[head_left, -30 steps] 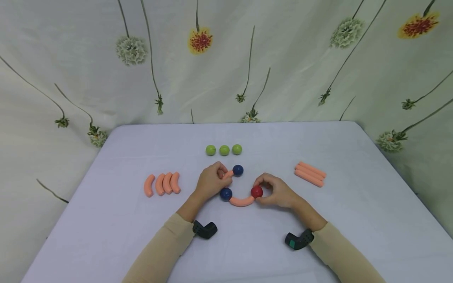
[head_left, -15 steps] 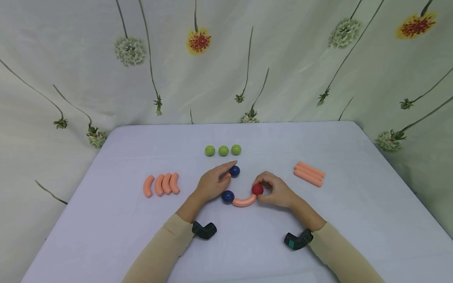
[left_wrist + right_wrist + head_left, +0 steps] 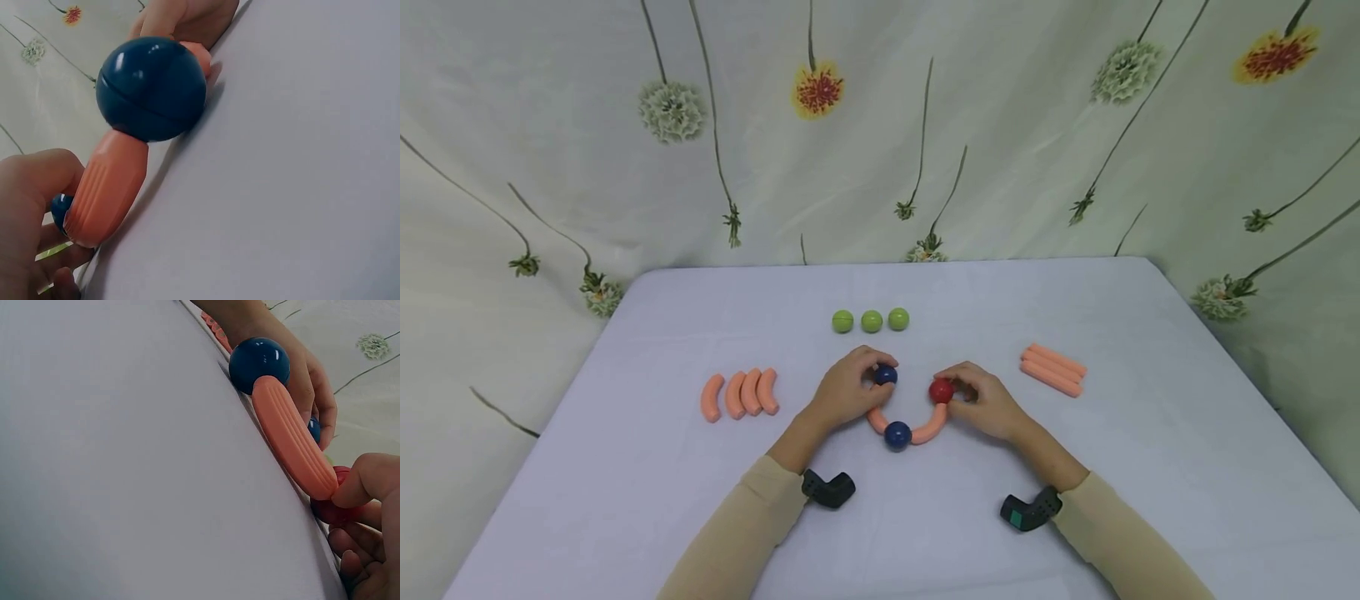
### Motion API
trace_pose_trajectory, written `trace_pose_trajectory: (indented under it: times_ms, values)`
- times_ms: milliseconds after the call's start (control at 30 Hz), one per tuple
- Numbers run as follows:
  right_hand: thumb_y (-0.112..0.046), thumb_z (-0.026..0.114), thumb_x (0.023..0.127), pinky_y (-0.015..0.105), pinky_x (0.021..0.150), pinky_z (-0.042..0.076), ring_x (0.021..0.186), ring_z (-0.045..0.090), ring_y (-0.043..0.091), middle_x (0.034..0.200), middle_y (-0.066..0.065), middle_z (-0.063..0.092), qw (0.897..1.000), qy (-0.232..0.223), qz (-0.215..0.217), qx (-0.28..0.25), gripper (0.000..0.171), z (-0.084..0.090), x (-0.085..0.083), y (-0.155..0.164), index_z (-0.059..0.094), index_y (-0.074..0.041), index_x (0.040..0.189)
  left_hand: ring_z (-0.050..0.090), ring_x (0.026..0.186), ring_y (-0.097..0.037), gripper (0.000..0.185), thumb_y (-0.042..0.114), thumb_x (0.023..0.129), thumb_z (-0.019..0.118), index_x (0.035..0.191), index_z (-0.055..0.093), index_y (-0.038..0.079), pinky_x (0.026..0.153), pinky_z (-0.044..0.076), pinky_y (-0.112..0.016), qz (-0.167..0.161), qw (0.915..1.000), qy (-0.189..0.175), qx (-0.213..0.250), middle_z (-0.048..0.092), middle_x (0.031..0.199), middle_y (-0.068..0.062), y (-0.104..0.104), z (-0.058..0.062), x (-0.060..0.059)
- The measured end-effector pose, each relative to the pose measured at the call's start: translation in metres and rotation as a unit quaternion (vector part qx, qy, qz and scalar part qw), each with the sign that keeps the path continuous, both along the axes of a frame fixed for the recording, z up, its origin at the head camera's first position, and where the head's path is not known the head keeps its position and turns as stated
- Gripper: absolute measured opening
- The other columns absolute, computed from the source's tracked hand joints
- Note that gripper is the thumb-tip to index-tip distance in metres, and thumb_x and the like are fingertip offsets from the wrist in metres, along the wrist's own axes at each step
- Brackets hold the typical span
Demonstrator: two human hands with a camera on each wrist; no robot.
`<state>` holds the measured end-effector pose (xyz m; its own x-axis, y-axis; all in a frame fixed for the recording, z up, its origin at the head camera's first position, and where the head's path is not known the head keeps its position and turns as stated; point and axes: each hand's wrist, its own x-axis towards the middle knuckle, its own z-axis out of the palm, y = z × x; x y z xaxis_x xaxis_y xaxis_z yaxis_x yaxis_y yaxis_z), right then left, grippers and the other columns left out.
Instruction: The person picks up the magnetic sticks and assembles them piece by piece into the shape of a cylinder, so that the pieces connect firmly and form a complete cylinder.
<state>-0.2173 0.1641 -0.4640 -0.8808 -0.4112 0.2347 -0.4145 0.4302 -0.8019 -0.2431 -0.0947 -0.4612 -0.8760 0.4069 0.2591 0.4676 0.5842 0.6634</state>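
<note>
A curved chain of balls and sausage-shaped orange rods lies mid-table in the head view. My left hand (image 3: 850, 387) grips the far-left blue ball (image 3: 886, 374) between fingers and thumb. From there a curved orange rod (image 3: 109, 187) runs to the near blue ball (image 3: 897, 435). A second curved orange rod (image 3: 292, 437) links that ball to the red ball (image 3: 941, 390). My right hand (image 3: 988, 404) pinches the red ball, its thumb beside the rod's end in the right wrist view. The chain forms a U that opens toward the far side.
Three green balls (image 3: 872, 321) stand in a row beyond the chain. Several curved orange rods (image 3: 749, 392) lie side by side at left. Straight orange rods (image 3: 1052, 369) lie together at right. A flowered cloth (image 3: 1000, 125) hangs behind the white table (image 3: 625, 500).
My left hand has shifted from the left rod to the far blue ball. The near blue ball has moved right and toward me, and the red ball slightly away, bending the chain into a U.
</note>
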Motion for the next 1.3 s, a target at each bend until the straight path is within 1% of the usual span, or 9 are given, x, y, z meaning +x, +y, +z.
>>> trace_pose_trajectory:
  times_ms: [200,300,433,533,600,767,1000,1167,1300]
  values:
    - [-0.002,0.07,0.082,0.028,0.074,0.045,0.09,0.057,0.02,0.106,0.007,0.064,1.0,-0.007,-0.023,-0.004,0.044,0.0,0.0,-0.001,0.06,0.0,0.125,0.054,0.09,-0.014,0.032,0.027,0.082,0.072,0.113,0.065,0.019,0.08,0.045,-0.035,0.003,0.999,-0.032,-0.03,0.061,0.104,0.004,-0.006,0.005,-0.004]
    - [-0.005,0.073,0.081,0.026,0.07,0.046,0.084,0.057,0.019,0.099,0.006,0.063,0.999,-0.018,-0.05,-0.002,0.042,0.004,0.002,-0.002,0.059,0.0,0.12,0.055,0.09,-0.014,0.033,0.028,0.082,0.074,0.112,0.065,0.019,0.08,0.045,-0.035,0.007,0.9983,-0.043,-0.04,0.061,0.103,0.004,-0.011,0.007,-0.005]
    - [-0.017,0.072,0.085,0.024,0.057,0.038,0.066,0.049,0.015,0.072,0.0,0.056,0.992,-0.054,-0.108,0.03,0.016,0.014,0.01,-0.009,0.063,-0.004,0.088,0.054,0.087,-0.014,0.032,0.03,0.082,0.076,0.11,0.065,0.018,0.077,0.045,-0.034,0.019,0.9968,-0.058,-0.051,0.06,0.101,0.003,-0.018,0.013,-0.002]
    - [-0.03,0.07,0.088,0.024,0.05,0.028,0.054,0.041,0.013,0.055,-0.003,0.044,0.985,-0.099,-0.119,0.08,0.034,0.022,0.017,-0.016,0.056,-0.01,0.065,0.053,0.083,-0.014,0.032,0.031,0.083,0.077,0.109,0.064,0.017,0.074,0.044,-0.033,0.026,0.9958,-0.068,-0.055,0.059,0.1,0.002,-0.021,0.017,0.003]
    - [-0.034,0.068,0.089,0.024,0.049,0.026,0.052,0.039,0.012,0.052,-0.004,0.041,0.982,-0.114,-0.104,0.109,0.039,0.026,0.021,-0.021,0.055,-0.012,0.059,0.052,0.08,-0.014,0.032,0.031,0.082,0.077,0.108,0.064,0.016,0.072,0.044,-0.032,0.029,0.9954,-0.075,-0.053,0.058,0.098,0.002,-0.022,0.02,0.007]
    - [-0.028,0.067,0.088,0.025,0.05,0.029,0.054,0.043,0.013,0.054,-0.003,0.047,0.981,-0.105,-0.106,0.127,0.031,0.031,0.023,-0.029,0.056,-0.012,0.064,0.051,0.074,-0.015,0.032,0.031,0.082,0.078,0.103,0.06,0.014,0.066,0.043,-0.031,0.042,0.993,-0.099,-0.048,0.055,0.09,0.001,-0.022,0.023,0.018]
    - [-0.023,0.072,0.085,0.024,0.049,0.032,0.053,0.045,0.013,0.055,-0.002,0.05,0.982,-0.105,-0.108,0.114,0.026,0.033,0.014,-0.03,0.057,-0.01,0.068,0.05,0.075,-0.016,0.036,0.037,0.082,0.077,0.099,0.055,0.013,0.064,0.041,-0.03,0.065,0.9858,-0.122,-0.095,0.052,0.084,0.0,-0.022,0.025,0.03]
    - [-0.02,0.077,0.084,0.025,0.05,0.036,0.054,0.048,0.014,0.057,-0.001,0.053,0.984,-0.118,-0.083,0.1,0.025,0.036,-0.003,-0.031,0.059,-0.009,0.071,0.049,0.073,-0.016,0.033,0.037,0.084,0.074,0.093,0.054,0.013,0.063,0.038,-0.031,0.043,0.9812,-0.145,-0.12,0.051,0.079,0.0,-0.023,0.033,0.035]
    - [-0.021,0.077,0.084,0.027,0.054,0.039,0.061,0.049,0.015,0.062,-0.001,0.054,0.989,-0.103,-0.067,0.085,0.023,0.032,-0.019,-0.029,0.061,-0.01,0.073,0.049,0.074,-0.016,0.03,0.038,0.084,0.074,0.09,0.056,0.014,0.064,0.04,-0.031,0.017,0.9787,-0.163,-0.124,0.052,0.078,0.001,-0.022,0.038,0.038]
